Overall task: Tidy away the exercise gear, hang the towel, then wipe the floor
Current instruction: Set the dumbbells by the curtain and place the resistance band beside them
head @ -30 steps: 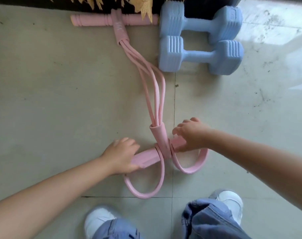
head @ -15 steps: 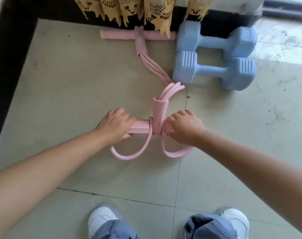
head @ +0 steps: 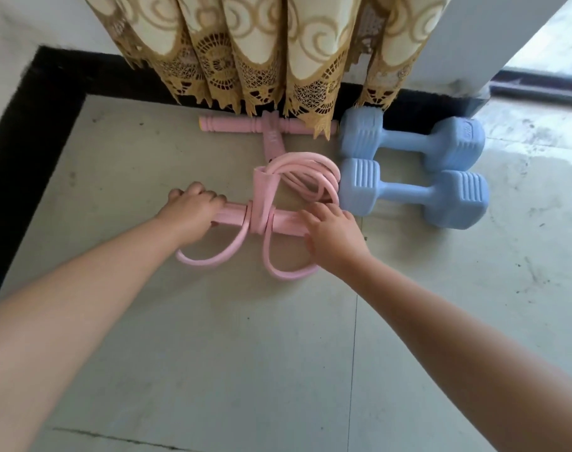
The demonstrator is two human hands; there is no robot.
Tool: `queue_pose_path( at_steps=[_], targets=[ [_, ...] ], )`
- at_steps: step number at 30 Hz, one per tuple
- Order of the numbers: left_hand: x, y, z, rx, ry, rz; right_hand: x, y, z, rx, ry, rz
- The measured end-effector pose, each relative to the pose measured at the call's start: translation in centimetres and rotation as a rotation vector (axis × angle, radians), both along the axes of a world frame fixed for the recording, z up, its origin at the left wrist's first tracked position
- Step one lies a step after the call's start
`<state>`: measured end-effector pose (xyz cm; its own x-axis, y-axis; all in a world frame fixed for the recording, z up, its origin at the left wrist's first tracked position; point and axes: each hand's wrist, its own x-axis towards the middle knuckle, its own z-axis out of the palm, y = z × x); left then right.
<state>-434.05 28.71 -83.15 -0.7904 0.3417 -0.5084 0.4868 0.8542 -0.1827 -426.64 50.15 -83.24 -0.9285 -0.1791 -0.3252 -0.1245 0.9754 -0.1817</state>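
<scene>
Left hand (head: 193,212) grips the near bar (head: 286,223) of the pink pull-rope; right hand (head: 332,231) rests on its other end, fingers relaxed. Tubes (head: 310,172) bunched against the dumbbells (head: 405,197); far bar (head: 232,123) under the curtain (head: 262,53).

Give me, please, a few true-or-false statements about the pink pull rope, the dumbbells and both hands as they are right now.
1. The left hand grips the near pink bar. True.
2. Three blue dumbbells lie on the floor. False: two lie there, side by side.
3. The far pink handle lies under the curtain hem. True.
4. The pink tubes are stretched straight. False: they are bunched in loops beside the near dumbbell.
5. The right hand is lifted clear. False: it rests on the bar.
</scene>
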Motion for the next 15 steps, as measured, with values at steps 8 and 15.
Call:
queue_pose_path(
  at_steps=[8, 15],
  targets=[
    [-2.3, 0.5, -2.6, 0.112, -0.027, 0.048, -1.8, -1.5, -0.9, 0.088, 0.004, 0.032],
    [-2.5, -0.7, -2.7, 0.055, -0.053, 0.072, -4.0, -2.4, -1.5, 0.078, 0.049, -0.031]
  ],
)
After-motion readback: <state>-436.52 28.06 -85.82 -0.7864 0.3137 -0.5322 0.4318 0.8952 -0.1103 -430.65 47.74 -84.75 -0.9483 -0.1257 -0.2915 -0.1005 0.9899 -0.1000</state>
